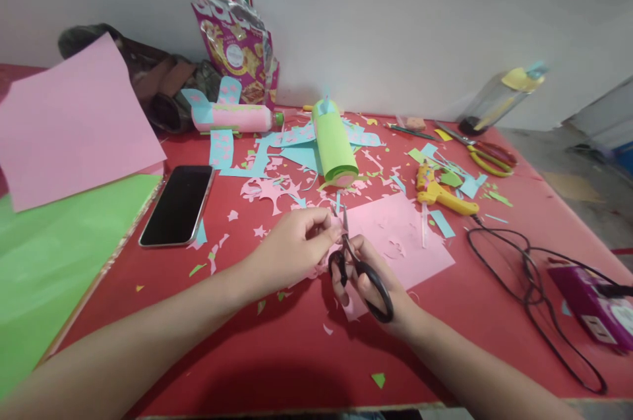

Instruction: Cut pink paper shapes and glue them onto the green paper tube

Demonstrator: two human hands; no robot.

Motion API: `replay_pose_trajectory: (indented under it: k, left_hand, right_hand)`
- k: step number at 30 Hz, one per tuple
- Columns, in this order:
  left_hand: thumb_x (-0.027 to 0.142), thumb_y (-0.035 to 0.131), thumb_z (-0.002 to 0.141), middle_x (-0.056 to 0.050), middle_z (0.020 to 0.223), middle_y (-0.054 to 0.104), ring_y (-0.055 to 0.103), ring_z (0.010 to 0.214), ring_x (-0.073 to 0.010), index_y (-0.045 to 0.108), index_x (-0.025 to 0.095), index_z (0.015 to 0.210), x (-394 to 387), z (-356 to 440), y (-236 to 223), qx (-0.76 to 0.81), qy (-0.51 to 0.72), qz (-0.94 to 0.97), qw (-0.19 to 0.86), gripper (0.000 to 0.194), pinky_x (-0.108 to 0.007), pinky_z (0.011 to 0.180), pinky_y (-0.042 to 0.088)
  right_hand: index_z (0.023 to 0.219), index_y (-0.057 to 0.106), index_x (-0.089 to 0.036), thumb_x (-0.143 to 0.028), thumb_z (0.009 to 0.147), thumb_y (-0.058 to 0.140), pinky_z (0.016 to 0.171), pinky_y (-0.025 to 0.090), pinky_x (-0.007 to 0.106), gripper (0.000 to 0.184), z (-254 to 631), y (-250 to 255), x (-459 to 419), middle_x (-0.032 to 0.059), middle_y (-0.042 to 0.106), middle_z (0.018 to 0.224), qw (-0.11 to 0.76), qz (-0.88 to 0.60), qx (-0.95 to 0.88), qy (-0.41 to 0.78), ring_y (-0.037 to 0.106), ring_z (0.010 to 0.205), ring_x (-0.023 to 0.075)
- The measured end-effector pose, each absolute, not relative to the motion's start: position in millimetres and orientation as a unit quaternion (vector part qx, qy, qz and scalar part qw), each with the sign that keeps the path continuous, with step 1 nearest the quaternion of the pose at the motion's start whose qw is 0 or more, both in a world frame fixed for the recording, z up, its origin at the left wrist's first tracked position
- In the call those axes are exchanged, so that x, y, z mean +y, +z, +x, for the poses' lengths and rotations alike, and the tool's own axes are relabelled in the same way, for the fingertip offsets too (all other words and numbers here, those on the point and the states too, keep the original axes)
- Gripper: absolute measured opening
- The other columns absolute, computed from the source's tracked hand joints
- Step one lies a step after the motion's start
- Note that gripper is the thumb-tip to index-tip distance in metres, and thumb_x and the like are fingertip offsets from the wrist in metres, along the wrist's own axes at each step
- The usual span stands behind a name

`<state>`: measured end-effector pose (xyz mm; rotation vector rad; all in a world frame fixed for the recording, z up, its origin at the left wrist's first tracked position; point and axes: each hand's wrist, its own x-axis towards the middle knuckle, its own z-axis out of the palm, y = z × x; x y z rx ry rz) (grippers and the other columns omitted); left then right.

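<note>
My right hand (376, 275) is closed around a pair of scissors (373, 288), thumb and fingers in the black handle loops, with the slightly parted blades pointing away from me. Beside the blades, the fingertips of my left hand (309, 242) pinch what looks like a small piece of pink paper, mostly hidden by the fingers. Under both hands lies a pink paper sheet (420, 248) with cut-out scraps on it. A loose pink star (260, 231) rests left of my left hand. Just beyond stands a green paper-covered tube (333, 143) with blue, star-dotted wings.
Left are a phone (178, 206), large pink paper (79, 123) and green paper (74, 262). A pink-wrapped bottle (237, 117) lies at the back near a snack bag (240, 44). Right are a yellow glue gun (440, 192), its cable, more scissors (487, 153) and a purple box (593, 308). Scraps litter the red table.
</note>
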<state>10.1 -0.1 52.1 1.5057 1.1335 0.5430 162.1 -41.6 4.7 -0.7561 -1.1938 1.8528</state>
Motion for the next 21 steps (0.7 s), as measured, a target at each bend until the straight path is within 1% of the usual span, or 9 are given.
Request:
replay_pose_trajectory:
  k: [5,12,15,19,21]
  left_hand:
    - [0.03,0.036,0.081,0.004,0.053,0.043,0.045,0.05,-0.0094,0.041,0.017,0.061,-0.8,12.1,49.9,0.483,0.228,0.655,0.535,0.025,-0.021,0.05,0.036]
    - [0.027,0.038,0.08,0.005,0.053,0.04,0.042,0.053,-0.0089,0.038,0.017,0.056,-2.9,13.5,48.1,0.49,0.249,0.668,0.501,0.026,-0.021,0.051,0.033]
    - [0.026,0.038,0.081,0.005,0.052,0.044,0.044,0.051,-0.0082,0.038,0.017,0.057,-5.0,15.2,48.4,0.484,0.263,0.655,0.518,0.026,-0.021,0.051,0.034]
    - [0.025,0.036,0.084,0.007,0.045,0.047,0.041,0.039,-0.0058,0.038,0.018,0.058,-7.8,16.5,48.3,0.461,0.269,0.625,0.57,0.027,-0.02,0.047,0.033]
    - [0.025,0.036,0.084,0.007,0.044,0.047,0.043,0.038,-0.0056,0.038,0.018,0.058,-8.1,16.5,47.3,0.451,0.276,0.616,0.584,0.027,-0.019,0.046,0.033]
  right_hand:
    - [0.08,0.031,-0.024,-0.052,0.074,0.053,0.049,0.031,0.025,0.035,161.4,6.5,-42.3,-0.0045,0.041,0.068,0.396,-0.3,-0.477,0.725,0.039,0.048,0.0083]
    - [0.08,0.031,-0.024,-0.05,0.077,0.05,0.049,0.03,0.024,0.033,161.6,5.4,-42.6,-0.0049,0.041,0.066,0.396,-0.289,-0.485,0.724,0.039,0.049,0.0084]
    - [0.081,0.03,-0.024,-0.051,0.077,0.05,0.048,0.029,0.024,0.034,162.4,4.6,-43.1,-0.0047,0.041,0.065,0.393,-0.297,-0.496,0.715,0.038,0.049,0.0091]
    - [0.081,0.03,-0.024,-0.052,0.077,0.049,0.048,0.03,0.024,0.034,163.0,4.2,-43.2,-0.004,0.041,0.065,0.389,-0.306,-0.507,0.706,0.037,0.052,0.01]
    - [0.082,0.03,-0.024,-0.052,0.077,0.049,0.048,0.03,0.024,0.034,162.8,4.1,-42.9,-0.0039,0.042,0.066,0.39,-0.306,-0.508,0.704,0.037,0.052,0.0099]
